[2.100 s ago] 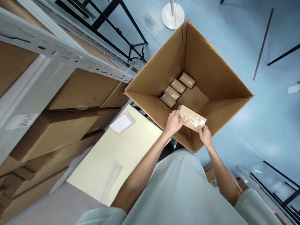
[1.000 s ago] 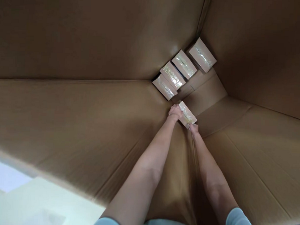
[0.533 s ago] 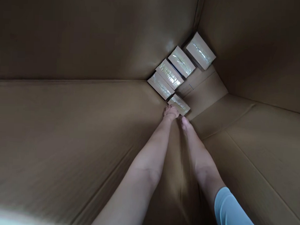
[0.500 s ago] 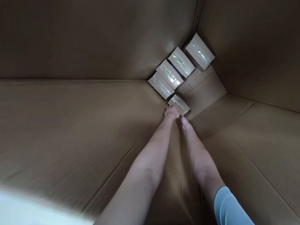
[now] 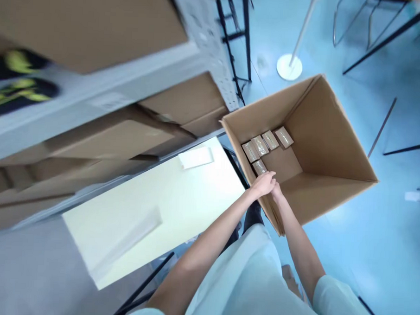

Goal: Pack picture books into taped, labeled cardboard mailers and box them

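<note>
Five packs point(image 5: 270, 139) already lie in the carton point(image 5: 332, 130) — whether more are left is not shown — and at its near corner the left hand point(image 5: 263, 184) and right hand point(image 5: 277, 192) overlap, fingers point(image 5: 270, 178) seemingly curled, their hold impossible to tell.
</note>
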`<act>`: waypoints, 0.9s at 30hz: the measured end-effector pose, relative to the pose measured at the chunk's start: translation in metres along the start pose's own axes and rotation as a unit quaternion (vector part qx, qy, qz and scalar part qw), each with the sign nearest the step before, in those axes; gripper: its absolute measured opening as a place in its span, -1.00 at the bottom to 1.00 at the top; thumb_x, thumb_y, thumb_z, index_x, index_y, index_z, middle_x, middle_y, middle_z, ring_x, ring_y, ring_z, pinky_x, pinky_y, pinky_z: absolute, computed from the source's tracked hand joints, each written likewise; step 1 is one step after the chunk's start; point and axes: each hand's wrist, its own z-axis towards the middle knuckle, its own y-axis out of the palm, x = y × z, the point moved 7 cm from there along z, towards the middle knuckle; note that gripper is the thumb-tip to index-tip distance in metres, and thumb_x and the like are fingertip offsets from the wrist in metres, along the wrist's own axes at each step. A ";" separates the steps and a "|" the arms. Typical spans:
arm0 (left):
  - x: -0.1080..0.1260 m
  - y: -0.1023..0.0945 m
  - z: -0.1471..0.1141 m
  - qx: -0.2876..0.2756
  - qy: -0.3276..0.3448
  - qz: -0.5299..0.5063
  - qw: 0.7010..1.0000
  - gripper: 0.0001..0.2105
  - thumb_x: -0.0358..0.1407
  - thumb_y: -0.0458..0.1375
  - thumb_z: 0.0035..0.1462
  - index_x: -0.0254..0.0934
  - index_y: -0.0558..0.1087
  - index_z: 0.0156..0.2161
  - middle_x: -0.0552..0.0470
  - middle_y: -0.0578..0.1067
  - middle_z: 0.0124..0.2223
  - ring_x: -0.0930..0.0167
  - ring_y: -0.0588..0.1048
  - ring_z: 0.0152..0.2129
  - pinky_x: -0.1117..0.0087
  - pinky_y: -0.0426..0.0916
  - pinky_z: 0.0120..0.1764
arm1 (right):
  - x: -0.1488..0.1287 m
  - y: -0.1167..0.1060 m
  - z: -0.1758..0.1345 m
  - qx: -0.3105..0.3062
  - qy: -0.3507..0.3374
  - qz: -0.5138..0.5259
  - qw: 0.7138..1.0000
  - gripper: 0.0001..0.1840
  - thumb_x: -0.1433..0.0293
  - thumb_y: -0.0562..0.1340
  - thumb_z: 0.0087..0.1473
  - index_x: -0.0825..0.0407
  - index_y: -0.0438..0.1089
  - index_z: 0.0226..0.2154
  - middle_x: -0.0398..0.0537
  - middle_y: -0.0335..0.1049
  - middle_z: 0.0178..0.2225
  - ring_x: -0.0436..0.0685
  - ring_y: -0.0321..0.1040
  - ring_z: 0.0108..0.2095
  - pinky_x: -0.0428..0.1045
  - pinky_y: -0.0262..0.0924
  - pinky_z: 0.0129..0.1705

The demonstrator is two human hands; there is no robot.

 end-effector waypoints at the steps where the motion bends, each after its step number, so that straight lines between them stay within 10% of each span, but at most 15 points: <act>1: 0.005 -0.017 -0.035 0.022 0.040 -0.044 0.998 -0.60 -0.36 0.13 0.39 -0.17 0.57 0.26 -0.10 0.62 0.28 0.27 0.57 0.26 0.27 0.39 0.36 | -0.018 -0.006 -0.022 -0.007 -0.013 0.003 1.000 -0.51 0.10 0.23 0.43 0.18 0.56 0.08 0.24 0.65 0.01 0.31 0.61 0.00 0.21 0.55 0.06; 6: -0.064 -0.083 -0.226 0.187 0.074 -0.256 0.946 -0.79 -0.20 0.20 0.36 -0.15 0.62 -0.02 -0.08 0.72 0.08 0.23 0.68 0.08 0.11 0.55 0.23 | -0.096 -0.021 -0.148 0.034 -0.135 0.068 0.988 -0.35 -0.02 0.22 0.26 0.15 0.53 0.13 0.32 0.58 0.21 0.34 0.54 0.22 0.22 0.40 0.29; 10: -0.161 -0.086 -0.379 0.357 0.048 -0.373 0.855 -0.64 0.11 0.28 0.24 -0.15 0.60 -0.18 -0.12 0.74 -0.02 0.17 0.73 -0.04 0.00 0.58 0.17 | -0.130 0.013 -0.253 0.026 -0.248 0.012 0.968 -0.37 -0.06 0.26 0.22 0.09 0.58 0.05 0.30 0.61 0.17 0.41 0.52 0.23 0.29 0.34 0.33; 17: -0.282 -0.029 -0.584 0.566 -0.011 -0.481 0.670 -0.47 0.33 0.33 0.09 -0.14 0.47 -0.36 -0.15 0.74 -0.09 0.11 0.73 -0.06 -0.02 0.60 0.12 | -0.131 0.176 -0.404 -0.188 -0.346 -0.087 0.915 -0.47 -0.11 0.29 0.23 -0.05 0.63 -0.05 0.20 0.68 0.08 0.43 0.59 0.14 0.34 0.45 0.22; 27: -0.344 0.038 -0.795 0.778 -0.104 -0.412 0.463 -0.58 0.14 0.21 0.35 -0.17 0.42 -0.35 -0.08 0.70 -0.13 0.26 0.66 -0.10 0.12 0.53 0.13 | -0.116 0.378 -0.576 -0.497 -0.386 -0.214 0.747 -0.48 -0.11 0.32 0.27 -0.05 0.60 -0.03 0.19 0.67 0.07 0.40 0.60 0.13 0.32 0.45 0.24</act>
